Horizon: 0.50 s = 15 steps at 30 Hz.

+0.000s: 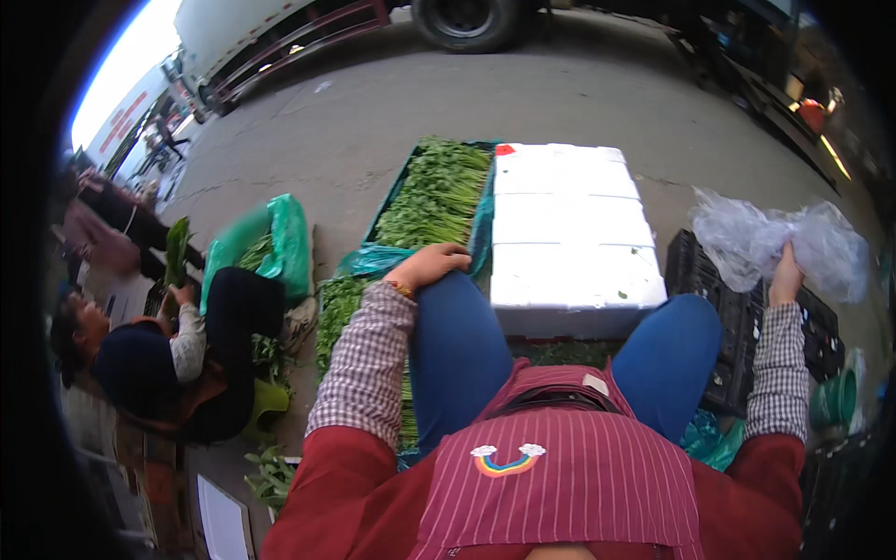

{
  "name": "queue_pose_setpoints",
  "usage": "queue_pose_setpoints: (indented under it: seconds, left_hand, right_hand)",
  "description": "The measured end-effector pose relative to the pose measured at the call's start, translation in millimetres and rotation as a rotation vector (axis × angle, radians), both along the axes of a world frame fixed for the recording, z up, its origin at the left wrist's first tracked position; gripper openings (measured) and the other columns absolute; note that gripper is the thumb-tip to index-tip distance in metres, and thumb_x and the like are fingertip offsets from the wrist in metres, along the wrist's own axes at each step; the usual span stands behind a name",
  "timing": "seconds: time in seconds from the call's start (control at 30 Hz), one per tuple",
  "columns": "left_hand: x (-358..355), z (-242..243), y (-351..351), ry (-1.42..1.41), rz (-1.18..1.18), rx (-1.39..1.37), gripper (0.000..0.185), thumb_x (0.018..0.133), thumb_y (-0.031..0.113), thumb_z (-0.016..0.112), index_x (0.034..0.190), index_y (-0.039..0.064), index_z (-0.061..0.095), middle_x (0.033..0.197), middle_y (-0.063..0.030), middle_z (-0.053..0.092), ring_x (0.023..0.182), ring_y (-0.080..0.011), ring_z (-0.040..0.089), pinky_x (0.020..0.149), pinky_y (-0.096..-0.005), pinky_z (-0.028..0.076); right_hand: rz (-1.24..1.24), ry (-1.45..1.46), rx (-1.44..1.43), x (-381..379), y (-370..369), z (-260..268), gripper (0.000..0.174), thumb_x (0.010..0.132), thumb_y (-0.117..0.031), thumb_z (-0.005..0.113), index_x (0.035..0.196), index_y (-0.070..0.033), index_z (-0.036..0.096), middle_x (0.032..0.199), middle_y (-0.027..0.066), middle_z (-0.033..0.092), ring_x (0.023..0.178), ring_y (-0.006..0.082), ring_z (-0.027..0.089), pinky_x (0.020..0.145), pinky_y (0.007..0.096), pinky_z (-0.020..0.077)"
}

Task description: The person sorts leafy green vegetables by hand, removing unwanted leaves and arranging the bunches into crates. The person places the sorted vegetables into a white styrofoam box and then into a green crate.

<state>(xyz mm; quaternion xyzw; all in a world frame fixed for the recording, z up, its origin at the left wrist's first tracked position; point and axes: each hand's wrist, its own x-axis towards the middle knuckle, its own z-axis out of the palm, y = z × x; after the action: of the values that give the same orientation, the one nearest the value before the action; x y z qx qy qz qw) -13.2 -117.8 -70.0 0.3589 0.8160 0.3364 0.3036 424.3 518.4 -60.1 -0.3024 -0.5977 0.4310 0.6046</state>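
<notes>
My left hand [435,263] rests on my left knee, holding nothing. Just beyond it is a crate of leafy green herbs [437,189] with thin stems, laid in rows and lined with teal plastic [381,259]. My right hand [787,274] is out to the side, gripping a crumpled bundle of clear plastic bags [826,238]. That bundle hangs over black plastic crates [721,343]. A white foam box [570,238] stands in front of me, between my knees and the road, with leaf scraps on its top. More greens [339,322] lie beside my left forearm.
To the left, a seated person [150,350] holds a leafy vegetable [177,248] near an open green plastic bag [287,238]. A green bucket [833,399] stands at the right. Parked across the concrete ground [336,126] is a truck, its wheel [465,21] visible.
</notes>
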Motion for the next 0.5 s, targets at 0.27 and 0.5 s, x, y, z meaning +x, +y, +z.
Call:
queue_pose_setpoints:
  seconds: [0.27, 0.5]
  left_hand:
    - [-16.5, 5.2, -21.4, -0.193, -0.027, -0.108, 0.042, 0.102, 0.034, 0.058, 0.119, -0.003, 0.070, 0.107, -0.0075, 0.072, 0.100, -0.0153, 0.064, 0.091, -0.0259, 0.047]
    - [3.0, 10.4, -15.2, -0.221, 0.033, -0.145, 0.045, 0.103, 0.038, 0.057, 0.117, -0.003, 0.070, 0.110, -0.0089, 0.072, 0.101, -0.0165, 0.063, 0.094, -0.0282, 0.045]
  right_hand:
    - [-0.641, -0.672, 0.086, 240.0, -46.3, -25.3, 0.052, 0.084, -0.034, 0.078, 0.119, 0.003, 0.067, 0.120, 0.0236, 0.070, 0.115, 0.0381, 0.066, 0.098, 0.0442, 0.0496]
    - [-0.812, -1.569, -0.685, 430.1, -174.8, -13.8, 0.068, 0.087, -0.042, 0.071, 0.136, 0.003, 0.058, 0.133, 0.0269, 0.062, 0.124, 0.0398, 0.061, 0.107, 0.0460, 0.0463]
